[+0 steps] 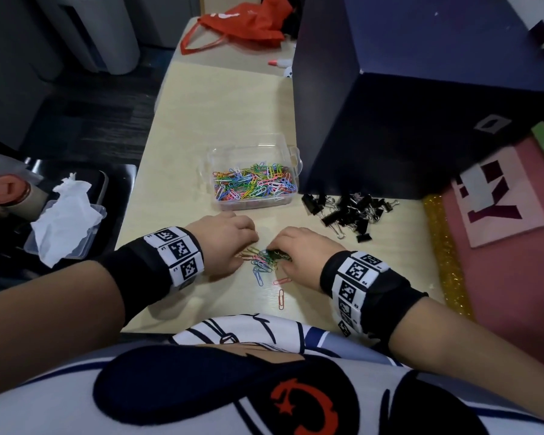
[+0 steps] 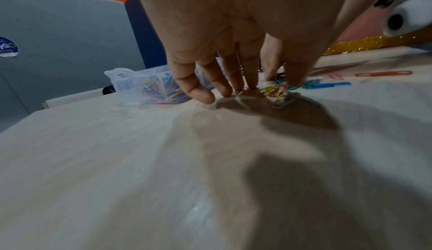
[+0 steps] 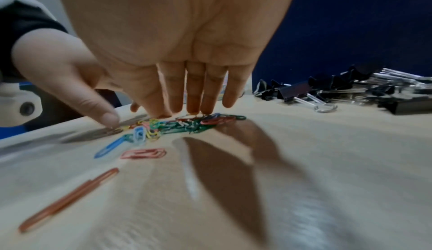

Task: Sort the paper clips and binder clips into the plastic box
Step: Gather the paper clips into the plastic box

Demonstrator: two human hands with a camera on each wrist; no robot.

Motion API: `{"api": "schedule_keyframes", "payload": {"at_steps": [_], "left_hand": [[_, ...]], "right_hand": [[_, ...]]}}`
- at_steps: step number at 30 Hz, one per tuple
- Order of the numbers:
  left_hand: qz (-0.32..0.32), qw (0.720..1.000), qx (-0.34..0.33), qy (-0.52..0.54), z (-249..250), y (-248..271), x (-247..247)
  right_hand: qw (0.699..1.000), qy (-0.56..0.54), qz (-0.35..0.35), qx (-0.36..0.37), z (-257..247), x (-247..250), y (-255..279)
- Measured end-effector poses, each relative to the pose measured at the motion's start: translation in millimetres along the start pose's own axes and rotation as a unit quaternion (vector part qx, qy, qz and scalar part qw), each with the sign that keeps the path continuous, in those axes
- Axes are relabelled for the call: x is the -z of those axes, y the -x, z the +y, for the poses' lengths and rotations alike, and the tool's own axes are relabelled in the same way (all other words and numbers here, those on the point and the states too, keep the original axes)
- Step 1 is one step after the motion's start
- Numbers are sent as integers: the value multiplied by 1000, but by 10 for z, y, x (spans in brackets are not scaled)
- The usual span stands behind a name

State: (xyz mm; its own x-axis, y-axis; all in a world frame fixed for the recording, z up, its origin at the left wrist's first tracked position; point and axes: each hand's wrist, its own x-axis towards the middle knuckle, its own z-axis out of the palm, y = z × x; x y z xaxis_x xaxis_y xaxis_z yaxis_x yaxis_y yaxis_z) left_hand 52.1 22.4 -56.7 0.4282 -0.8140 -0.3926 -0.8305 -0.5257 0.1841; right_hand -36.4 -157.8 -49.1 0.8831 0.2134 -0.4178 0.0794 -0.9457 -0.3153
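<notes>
While both hands press down on a small heap of coloured wire paper clips (image 1: 262, 262) on the pale wooden table (image 1: 220, 102), sorting is under way.

Left hand (image 1: 223, 243) and right hand (image 1: 302, 255), fingers straight, touch it, gripping nothing; the clear plastic box (image 1: 291, 158) holds clips, black binder clips (image 1: 349, 211) beside it.

The loose paper clips (image 1: 263, 262) lie on the table (image 1: 201, 114) directly under and between the fingertips of the left hand (image 1: 225, 243) and the right hand (image 1: 302, 257), which face each other across the pile. Two single paper clips (image 1: 281, 290) lie apart from the pile, on the near side of the right fingers (image 3: 194, 95). The plastic box (image 1: 253, 174) stands beyond the left fingers (image 2: 233, 73), with paper clips in it. The binder clips (image 1: 350, 211) lie in a heap beyond and to the right of the right fingers, just right of the box and in front of the large box (image 1: 405, 105).
</notes>
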Motion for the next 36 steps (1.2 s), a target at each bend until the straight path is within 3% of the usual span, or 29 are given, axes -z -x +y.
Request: {"api": "schedule_keyframes", "payload": {"at_steps": [3, 6, 8, 15, 18, 24, 28, 36], "left_hand": [[-47, 999, -6, -7, 22, 21, 17], [-81, 997, 12, -7, 51, 36, 27], [-84, 996, 29, 14, 76, 40, 23], [-25, 995, 67, 65, 170, 19, -30], [4, 994, 73, 85, 204, 7, -35], [-35, 997, 59, 36, 165, 38, -20], [-16, 997, 68, 33, 188, 8, -14], [-14, 998, 61, -31, 226, -62, 3]], "right_hand": [[997, -4, 33, -68, -7, 36, 103], [985, 27, -23, -169, -45, 13, 207], [980, 43, -55, -186, -82, -53, 252], [980, -77, 0, -185, -146, -178, 132], [981, -78, 9, -178, -139, -133, 85], [989, -50, -8, -138, -159, -155, 109], [994, -54, 9, -90, -191, -176, 60], [993, -40, 29, -103, -120, -118, -47]]}}
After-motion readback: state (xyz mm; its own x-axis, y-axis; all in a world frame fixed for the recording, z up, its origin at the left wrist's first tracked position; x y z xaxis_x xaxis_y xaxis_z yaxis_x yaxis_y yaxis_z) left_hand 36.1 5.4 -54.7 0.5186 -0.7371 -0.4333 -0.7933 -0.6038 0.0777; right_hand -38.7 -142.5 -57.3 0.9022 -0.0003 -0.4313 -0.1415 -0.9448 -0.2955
